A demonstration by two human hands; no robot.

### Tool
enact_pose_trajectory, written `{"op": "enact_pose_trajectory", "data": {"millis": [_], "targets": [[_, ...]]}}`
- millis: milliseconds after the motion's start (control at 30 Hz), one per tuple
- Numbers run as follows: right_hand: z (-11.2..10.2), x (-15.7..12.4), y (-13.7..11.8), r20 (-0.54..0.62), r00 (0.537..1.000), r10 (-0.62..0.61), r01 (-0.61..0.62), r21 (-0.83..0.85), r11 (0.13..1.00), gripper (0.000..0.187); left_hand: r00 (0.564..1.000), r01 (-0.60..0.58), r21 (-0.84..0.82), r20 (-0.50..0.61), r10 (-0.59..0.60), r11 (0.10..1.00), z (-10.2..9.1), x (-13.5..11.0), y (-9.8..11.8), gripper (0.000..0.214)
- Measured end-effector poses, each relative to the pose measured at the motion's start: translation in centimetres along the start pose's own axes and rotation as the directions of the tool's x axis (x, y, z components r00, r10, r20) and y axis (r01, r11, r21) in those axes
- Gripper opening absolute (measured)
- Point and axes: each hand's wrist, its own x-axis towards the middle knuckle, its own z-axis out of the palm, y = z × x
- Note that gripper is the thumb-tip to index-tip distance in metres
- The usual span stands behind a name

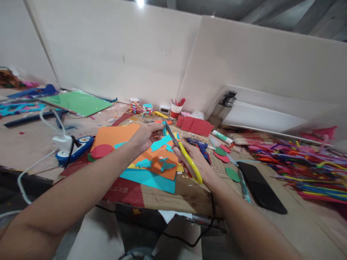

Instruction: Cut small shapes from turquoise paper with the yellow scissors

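Observation:
My left hand (145, 138) pinches a small teal paper piece (164, 129) above the table. My right hand (193, 162) grips yellow-handled scissors (182, 151), their blades pointing up and left into that teal piece. Below the hands lie orange paper sheets (116, 135), a teal sheet (149, 178) and loose teal cut-outs (162, 142). A red paper circle (101, 151) rests on the orange sheet to the left.
A blue glue gun (199, 145) and a glue stick (222, 137) lie right of the scissors, near red and green paper circles (232, 174). A black phone (261, 187) and piled pipe cleaners (303, 166) sit right. A green sheet (78, 103), charger (63, 142) and cup (175, 110) sit behind.

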Motion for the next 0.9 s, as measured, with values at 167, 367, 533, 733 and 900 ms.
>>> {"op": "enact_pose_trajectory", "data": {"millis": [167, 367, 533, 733, 900], "targets": [[-0.05, -0.02, -0.03, 0.015, 1.0, -0.005, 0.005, -0.018, 1.0, 0.034, 1.0, 0.002, -0.008, 0.007, -0.002, 1.0, -0.11, 0.09, -0.1, 0.016], [-0.1, 0.03, 0.14, 0.019, 1.0, -0.013, 0.013, -0.036, 0.999, 0.034, 1.0, 0.007, -0.019, -0.011, -0.007, 1.0, -0.03, 0.05, -0.07, 0.014], [-0.16, 0.12, 0.11, 0.012, 0.999, -0.042, 0.042, -0.047, 0.998, 0.036, 1.0, 0.002, -0.01, 0.002, -0.002, 1.0, -0.1, 0.06, -0.07, 0.016], [-0.18, 0.08, -0.25, -0.008, 0.999, -0.053, 0.052, -0.057, 0.997, 0.037, 1.0, 0.01, -0.001, 0.003, -0.01, 1.0, -0.12, 0.04, 0.0, 0.015], [-0.1, 0.16, -0.1, -0.027, 0.999, -0.03, 0.028, -0.053, 0.998, 0.037, 1.0, -0.002, 0.01, 0.027, 0.002, 1.0, -0.26, 0.07, 0.01, 0.014]]}}
